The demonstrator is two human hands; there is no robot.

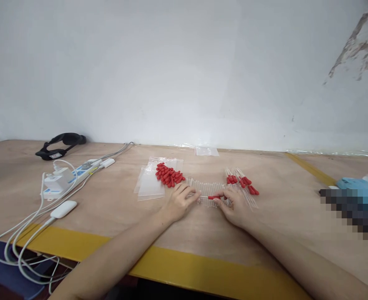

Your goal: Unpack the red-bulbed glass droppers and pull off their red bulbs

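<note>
Clear glass tubes (pixel 207 189) blurring together on table (pixel 109 208); both hands pinching one red-capped dropper (pixel 213 197), left hand (pixel 179 202) and right hand (pixel 235 206) clenched on it; red caps (pixel 169 175) nearby.

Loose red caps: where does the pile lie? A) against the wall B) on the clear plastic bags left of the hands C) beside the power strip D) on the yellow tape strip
B: the loose red caps sit heaped on the clear plastic bags, just beyond the left hand.

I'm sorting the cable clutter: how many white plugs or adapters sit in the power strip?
2: a white adapter at the power strip's near end, and a smaller white plug at its far end. Others may be hidden.
</note>
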